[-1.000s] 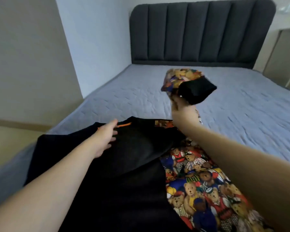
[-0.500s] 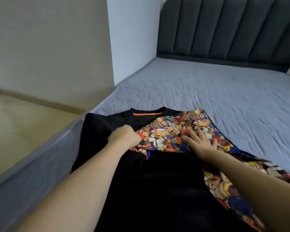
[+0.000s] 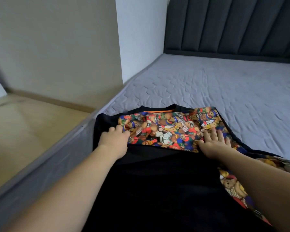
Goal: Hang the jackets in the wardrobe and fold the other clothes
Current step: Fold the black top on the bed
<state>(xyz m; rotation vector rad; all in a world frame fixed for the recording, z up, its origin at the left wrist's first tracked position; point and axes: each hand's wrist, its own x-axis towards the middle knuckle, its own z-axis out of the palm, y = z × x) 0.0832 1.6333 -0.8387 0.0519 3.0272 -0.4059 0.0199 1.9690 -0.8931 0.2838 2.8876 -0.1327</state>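
Note:
A garment with a black lining and a colourful teddy-bear print [image 3: 167,129] lies spread on the grey mattress [image 3: 224,84], its orange neck label at the far edge. A printed sleeve is folded across the black part. My left hand [image 3: 115,137] rests on the left end of that folded sleeve, fingers partly curled on the cloth. Over at the sleeve's right end my right hand [image 3: 214,142] lies flat with its fingers spread. More bear print shows under my right forearm.
The mattress edge [image 3: 60,158] runs along the left, with a beige floor [image 3: 23,131] below it. A dark padded headboard [image 3: 233,25] stands at the back. A beige wall panel [image 3: 57,47] rises to the left.
My right hand has laid the lifted printed sleeve down across the black part and now presses it flat. My left hand slid left along the fold. The view shifted left.

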